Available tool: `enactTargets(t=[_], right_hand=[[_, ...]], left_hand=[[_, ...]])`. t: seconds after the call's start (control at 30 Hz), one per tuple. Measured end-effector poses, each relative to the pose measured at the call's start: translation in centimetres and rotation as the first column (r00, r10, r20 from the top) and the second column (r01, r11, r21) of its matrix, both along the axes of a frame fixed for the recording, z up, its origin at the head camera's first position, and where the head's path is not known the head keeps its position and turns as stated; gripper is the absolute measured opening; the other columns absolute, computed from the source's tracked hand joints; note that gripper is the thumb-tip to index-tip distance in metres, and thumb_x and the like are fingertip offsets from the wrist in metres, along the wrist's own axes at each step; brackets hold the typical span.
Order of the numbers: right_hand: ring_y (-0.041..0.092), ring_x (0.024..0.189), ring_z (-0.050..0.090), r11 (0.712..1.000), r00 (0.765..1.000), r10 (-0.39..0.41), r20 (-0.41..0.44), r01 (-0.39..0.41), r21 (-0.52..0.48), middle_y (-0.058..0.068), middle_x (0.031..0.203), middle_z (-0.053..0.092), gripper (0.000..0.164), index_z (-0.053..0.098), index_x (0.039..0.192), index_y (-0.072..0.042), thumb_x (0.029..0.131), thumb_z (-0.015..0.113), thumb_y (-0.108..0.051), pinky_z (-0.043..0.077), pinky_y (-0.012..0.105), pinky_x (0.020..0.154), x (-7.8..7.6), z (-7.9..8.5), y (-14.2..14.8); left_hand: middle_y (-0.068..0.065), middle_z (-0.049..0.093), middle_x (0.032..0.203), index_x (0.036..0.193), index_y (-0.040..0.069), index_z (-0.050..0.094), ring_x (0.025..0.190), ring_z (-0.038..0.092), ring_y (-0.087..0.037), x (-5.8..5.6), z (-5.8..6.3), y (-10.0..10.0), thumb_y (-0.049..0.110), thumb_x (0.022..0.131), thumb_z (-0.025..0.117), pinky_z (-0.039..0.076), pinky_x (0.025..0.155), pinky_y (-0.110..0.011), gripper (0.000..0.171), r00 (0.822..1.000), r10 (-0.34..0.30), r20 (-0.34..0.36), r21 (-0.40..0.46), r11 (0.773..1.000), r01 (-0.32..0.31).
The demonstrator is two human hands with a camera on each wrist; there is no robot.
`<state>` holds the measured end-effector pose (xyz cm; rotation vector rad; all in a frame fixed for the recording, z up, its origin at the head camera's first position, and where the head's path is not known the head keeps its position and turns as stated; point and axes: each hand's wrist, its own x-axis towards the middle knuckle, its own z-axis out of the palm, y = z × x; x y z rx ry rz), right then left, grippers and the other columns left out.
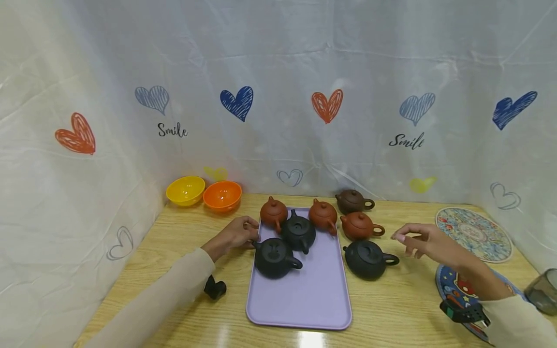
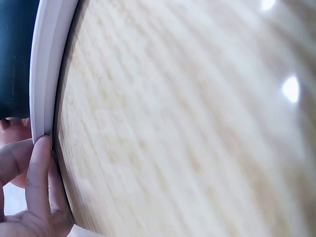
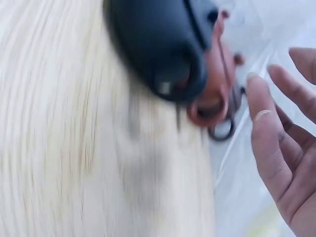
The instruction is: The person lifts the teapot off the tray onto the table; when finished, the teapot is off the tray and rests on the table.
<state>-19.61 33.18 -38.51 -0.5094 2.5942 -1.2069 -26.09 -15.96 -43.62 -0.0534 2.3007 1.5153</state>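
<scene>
Pinching the tray [image 1: 304, 300] is the left hand [image 1: 237, 233], one pot [image 1: 273, 261] sitting beside its grip; loosely spread, the empty right hand [image 1: 428, 241] is hovering near another pot [image 1: 364, 262].

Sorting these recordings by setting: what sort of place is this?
Probably a booth set up for recording: heart-printed sheeting hangs around a wood-grained table holding several teapots and a purple tray.

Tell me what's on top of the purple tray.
The purple tray bears four teapots: a nearer black teapot, a farther black teapot, a left reddish-brown teapot and a right reddish-brown teapot. The tray surface directly beneath them is covered, so I can't see what's there.
</scene>
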Motion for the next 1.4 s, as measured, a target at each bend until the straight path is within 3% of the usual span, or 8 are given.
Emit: enactTargets(t=[0.1, 0.27, 0.43, 0.73, 0.9, 1.17, 1.4], right_hand=[[0.025, 0.075, 0.065, 0.997, 0.999, 0.04, -0.026, -0.042, -0.06, 0.014, 0.091, 0.065, 0.028, 0.065, 0.12, 0.0, 0.106, 0.052, -0.02, 0.057, 0.035, 0.064, 0.5, 0.5, -1.8], [0.023, 0.07, 0.066, 0.967, 0.982, 0.188, -0.014, -0.187, -0.174, 0.013, 0.081, 0.065, 0.022, 0.065, 0.116, 0.0, 0.105, 0.052, -0.013, 0.057, 0.034, 0.061, 1.1, 0.4, -5.8], [0.021, 0.067, 0.066, 0.942, 0.957, 0.279, 0.079, -0.257, -0.215, 0.02, 0.084, 0.064, 0.022, 0.065, 0.111, 0.002, 0.104, 0.055, -0.015, 0.057, 0.032, 0.058, 1.4, -0.3, -10.6], [0.016, 0.062, 0.064, 0.971, 0.947, 0.156, 0.28, -0.095, -0.22, 0.016, 0.098, 0.066, 0.025, 0.067, 0.112, -0.004, 0.097, 0.065, -0.024, 0.052, 0.029, 0.052, 1.7, -2.5, -17.7], [0.016, 0.061, 0.064, 0.965, 0.927, 0.154, 0.341, -0.067, -0.254, 0.012, 0.104, 0.069, 0.033, 0.063, 0.123, -0.003, 0.098, 0.064, -0.024, 0.05, 0.027, 0.052, 1.7, -3.6, -19.8], [0.014, 0.059, 0.064, 0.963, 0.912, 0.173, 0.371, -0.077, -0.258, 0.009, 0.103, 0.068, 0.037, 0.061, 0.123, -0.002, 0.098, 0.065, -0.03, 0.05, 0.024, 0.05, 1.4, -4.2, -21.1], [0.013, 0.056, 0.062, 0.972, 0.926, 0.115, 0.36, -0.031, -0.231, 0.01, 0.09, 0.066, 0.039, 0.07, 0.103, -0.004, 0.1, 0.06, -0.041, 0.049, 0.024, 0.049, 1.5, -4.3, -22.2]], left_hand=[[-0.015, 0.064, 0.103, 0.124, -0.002, 0.054, 0.081, 0.065, -0.017, 0.1, 0.0, 0.0, 0.003, 0.091, 0.066, 0.061, 0.071, -0.027, 0.036, 1.0, 0.0, -0.002, 0.003, 1.0, 0.0], [-0.016, 0.064, 0.105, 0.125, -0.003, 0.054, 0.08, 0.064, -0.017, 0.1, 0.0, -0.1, 0.002, 0.09, 0.066, 0.061, 0.072, -0.028, 0.037, 1.0, -0.008, -0.006, 0.004, 1.0, 0.008], [-0.016, 0.063, 0.106, 0.125, -0.002, 0.055, 0.08, 0.064, -0.018, 0.1, 0.1, -0.1, 0.002, 0.09, 0.066, 0.061, 0.072, -0.029, 0.036, 1.0, -0.004, -0.006, 0.001, 1.0, 0.004], [-0.016, 0.064, 0.106, 0.124, -0.001, 0.055, 0.081, 0.064, -0.018, -0.1, 0.1, 0.0, 0.003, 0.091, 0.067, 0.062, 0.072, -0.029, 0.036, 1.0, 0.006, 0.004, -0.007, 1.0, -0.006], [-0.016, 0.064, 0.106, 0.124, -0.002, 0.054, 0.08, 0.064, -0.017, 0.0, 0.1, 0.0, 0.002, 0.09, 0.067, 0.062, 0.071, -0.029, 0.036, 1.0, -0.002, 0.0, -0.003, 1.0, 0.002], [-0.015, 0.065, 0.104, 0.124, -0.001, 0.055, 0.079, 0.065, -0.016, 0.1, 0.3, 0.2, 0.002, 0.091, 0.067, 0.061, 0.07, -0.027, 0.035, 1.0, 0.005, 0.014, -0.006, 1.0, -0.004], [-0.016, 0.065, 0.104, 0.124, -0.002, 0.054, 0.08, 0.065, -0.017, 0.0, 0.2, 0.2, 0.001, 0.091, 0.066, 0.062, 0.07, -0.028, 0.036, 1.0, 0.003, 0.011, -0.009, 1.0, -0.003]])
